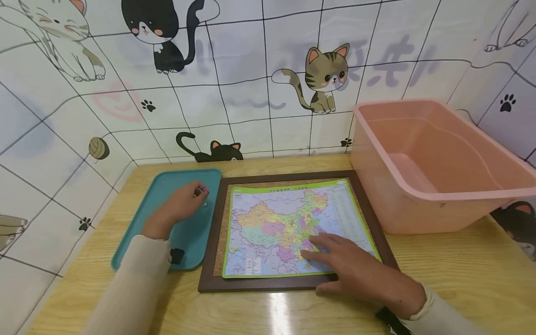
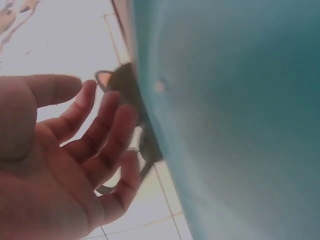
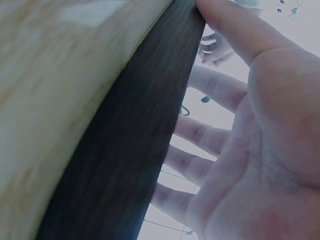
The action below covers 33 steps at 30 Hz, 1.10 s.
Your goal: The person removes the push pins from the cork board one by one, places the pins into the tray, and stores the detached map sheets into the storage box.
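Observation:
My left hand (image 1: 184,201) is over the teal tray (image 1: 188,237), its fingers loosely bent and the thumb tip close to the index fingertip. In the left wrist view nothing shows between those fingers (image 2: 107,130). Just beside the fingertips, a tiny light-coloured piece (image 1: 205,204) lies on the tray. A colourful printed map (image 1: 272,232) with a green border lies on a cork board (image 1: 220,251) framed in dark brown. My right hand (image 1: 356,267) spreads over the map's lower right, fingertips at the map and thumb at the frame's front edge (image 3: 125,120).
A large pink plastic tub (image 1: 427,209) stands on the right, close by the frame's right side. The wooden table (image 1: 251,311) ends at a wall covering (image 1: 247,107) printed with cats and grid lines. A black patch (image 1: 177,256) shows by the left sleeve.

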### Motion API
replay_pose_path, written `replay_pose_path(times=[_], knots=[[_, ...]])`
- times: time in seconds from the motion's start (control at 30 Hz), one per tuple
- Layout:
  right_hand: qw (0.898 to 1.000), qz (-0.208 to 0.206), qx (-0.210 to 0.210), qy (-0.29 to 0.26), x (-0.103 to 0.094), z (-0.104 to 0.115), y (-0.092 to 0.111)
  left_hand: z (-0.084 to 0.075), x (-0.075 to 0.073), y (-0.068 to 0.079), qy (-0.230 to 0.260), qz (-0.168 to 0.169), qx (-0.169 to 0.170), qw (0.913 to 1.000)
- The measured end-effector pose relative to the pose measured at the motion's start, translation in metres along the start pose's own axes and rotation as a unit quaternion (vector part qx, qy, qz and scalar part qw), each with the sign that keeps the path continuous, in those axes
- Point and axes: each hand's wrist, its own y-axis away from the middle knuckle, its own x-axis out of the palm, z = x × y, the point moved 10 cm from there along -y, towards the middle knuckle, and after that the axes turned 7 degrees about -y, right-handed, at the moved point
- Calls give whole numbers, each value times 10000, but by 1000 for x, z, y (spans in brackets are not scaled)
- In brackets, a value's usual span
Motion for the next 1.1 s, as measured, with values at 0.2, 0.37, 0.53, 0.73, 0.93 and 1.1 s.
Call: replay_pose_path(times=[0.2, 0.37, 0.53, 0.73, 0.93, 1.1], knots=[[10000, 13, 2, 40, 1, -4, 2, -23, -10, 4, 527, -519, -121, 9972], [10000, -14, 33, 39, 0, -4, 3, -46, -15, 2, 721, -755, -147, 9944], [9999, 61, 86, -53, 3, -4, 1, -61, -11, 2, 729, -703, -26, 9949], [9999, 71, 105, 11, 3, -2, -1, -63, -2, 2, 617, -532, 32, 9967], [9998, 85, 136, 74, 3, -3, -1, -62, 7, 3, 445, -284, 34, 9986], [9998, 81, 161, 48, 3, -3, -2, -65, 11, 4, 301, -138, 128, 9994]])
